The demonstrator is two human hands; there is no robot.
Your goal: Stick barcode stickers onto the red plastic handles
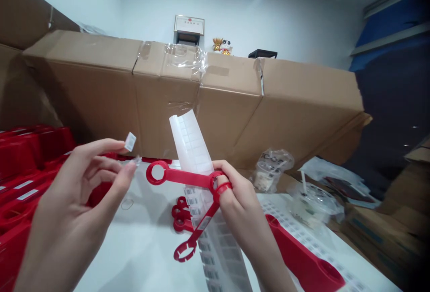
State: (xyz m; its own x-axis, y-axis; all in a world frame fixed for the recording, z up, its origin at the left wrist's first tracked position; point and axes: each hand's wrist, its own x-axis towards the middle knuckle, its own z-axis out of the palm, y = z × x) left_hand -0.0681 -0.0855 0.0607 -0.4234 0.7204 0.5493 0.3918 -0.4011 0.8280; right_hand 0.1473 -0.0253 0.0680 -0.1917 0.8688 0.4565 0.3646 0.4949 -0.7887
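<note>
A small white barcode sticker (130,142) clings to the index fingertip of my left hand (80,193), whose thumb is apart from that finger. Something clear shows at the thumb tip; I cannot make out what. My right hand (240,198) grips red plastic straps with ringed ends (188,177), one pointing left and one slanting down. A small white label sits on the lower strap. Behind the straps, the same hand has a long, partly curled sheet of barcode stickers (195,142). More red ringed parts (181,216) lie on the white table below it.
Red plastic parts (23,180) are piled at the left. Another red strap (302,251) and a sticker sheet (298,225) lie at the right. Cardboard boxes (168,90) wall off the back. A bagged cup (265,178) and a plastic-wrapped drink (307,207) stand at the right edge.
</note>
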